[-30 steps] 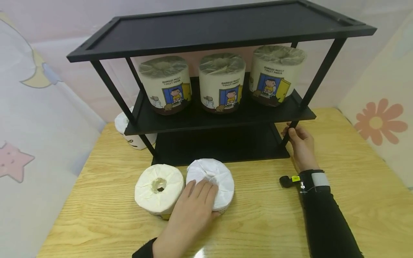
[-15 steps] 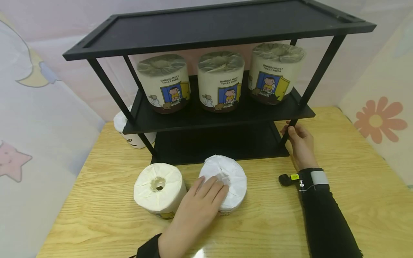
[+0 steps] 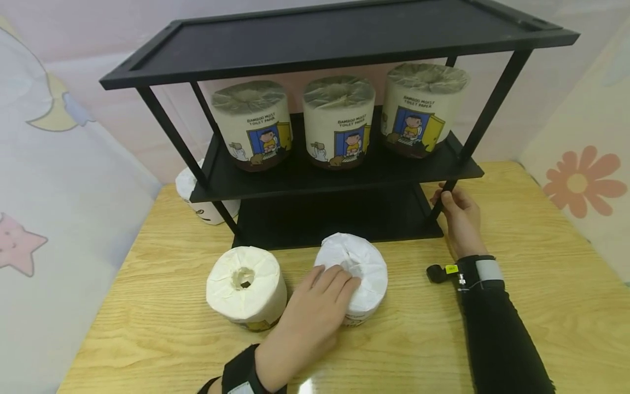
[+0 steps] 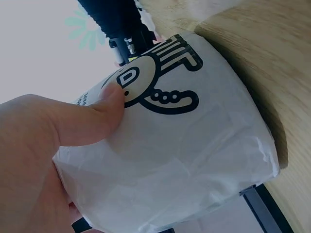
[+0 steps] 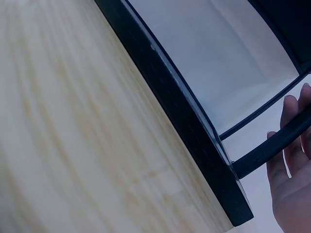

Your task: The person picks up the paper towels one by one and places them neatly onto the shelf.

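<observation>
My left hand (image 3: 315, 306) holds a white paper-wrapped toilet roll (image 3: 371, 268) in front of the rack. Its fingertips reach over the top at the core hole, and in the left wrist view the thumb (image 4: 104, 114) presses on the side beside a printed cartoon. Whether the roll touches the table cannot be told. A cream-wrapped toilet roll (image 3: 268, 295) stands upright just left of that hand. At the right, my right hand (image 3: 462, 221) grips the lower front post (image 5: 272, 145) of the black rack (image 3: 344, 191), thumb in front and fingers behind.
Three toilet rolls, left (image 3: 253, 126), middle (image 3: 339, 123) and right (image 3: 423, 112), stand on the rack's middle shelf. The bottom shelf (image 3: 325, 219) is low, close to the wooden table (image 3: 147, 328). Another white roll (image 3: 209, 212) sits behind the rack's left posts.
My left hand has moved right with the white toilet roll, so a gap has opened between it and the cream one. The right hand stays at the post.
</observation>
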Tool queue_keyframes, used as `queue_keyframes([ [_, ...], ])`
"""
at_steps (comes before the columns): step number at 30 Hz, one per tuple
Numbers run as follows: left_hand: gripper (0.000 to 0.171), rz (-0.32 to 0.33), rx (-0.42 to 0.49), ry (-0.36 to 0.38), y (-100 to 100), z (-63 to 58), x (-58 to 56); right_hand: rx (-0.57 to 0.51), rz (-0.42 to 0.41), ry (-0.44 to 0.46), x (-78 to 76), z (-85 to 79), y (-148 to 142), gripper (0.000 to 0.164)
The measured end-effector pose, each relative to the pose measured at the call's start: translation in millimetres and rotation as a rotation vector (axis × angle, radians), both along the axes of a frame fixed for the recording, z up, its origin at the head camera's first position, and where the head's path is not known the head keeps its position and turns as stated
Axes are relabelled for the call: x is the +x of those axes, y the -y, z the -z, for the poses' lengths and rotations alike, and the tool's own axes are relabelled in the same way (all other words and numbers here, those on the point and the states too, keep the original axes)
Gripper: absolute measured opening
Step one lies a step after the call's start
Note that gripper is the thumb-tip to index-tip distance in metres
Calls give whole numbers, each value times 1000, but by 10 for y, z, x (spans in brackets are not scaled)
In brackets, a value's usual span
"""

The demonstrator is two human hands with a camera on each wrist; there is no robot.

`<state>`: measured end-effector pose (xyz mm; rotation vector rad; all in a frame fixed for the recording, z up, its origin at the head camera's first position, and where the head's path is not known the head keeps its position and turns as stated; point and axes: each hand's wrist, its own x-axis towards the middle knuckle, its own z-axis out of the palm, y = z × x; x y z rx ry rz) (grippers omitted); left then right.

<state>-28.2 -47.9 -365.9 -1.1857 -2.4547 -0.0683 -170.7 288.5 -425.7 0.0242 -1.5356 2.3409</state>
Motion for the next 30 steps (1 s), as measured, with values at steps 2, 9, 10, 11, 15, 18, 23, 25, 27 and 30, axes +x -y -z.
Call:
queue_keyframes([
  [2, 52, 12, 11, 11, -43, -5, -21, 2, -5, 0, 5, -3, -5, 26],
  [9, 51, -2, -33, -13, -196, -6, -74, -3, -14, -3, 10, -17, -5, 29],
  [10, 50, -6, -49, -19, -217, -5, -79, -6, -17, -4, 9, -17, -4, 29],
  [11, 49, -11, -61, -28, -237, -5, -84, -7, -18, -5, 9, -16, -3, 29],
  [15, 41, -17, -51, -90, -310, 11, -114, -26, -23, -10, 12, -12, 2, 28],
  [18, 35, -24, -20, -140, -367, 29, -145, -29, -20, -4, 14, -11, 0, 30],
  [23, 38, -37, 26, -174, -477, 26, -195, -10, -5, 14, 7, -18, 3, 33],
  [25, 43, -46, 42, -192, -523, 9, -213, -8, -5, 16, 3, -18, 1, 34],
  [27, 46, -59, 52, -214, -569, -11, -234, -10, -11, 16, 3, -17, -4, 32],
  [30, 48, -77, 50, -221, -631, -36, -269, -6, -19, 18, 12, -18, -13, 28],
])
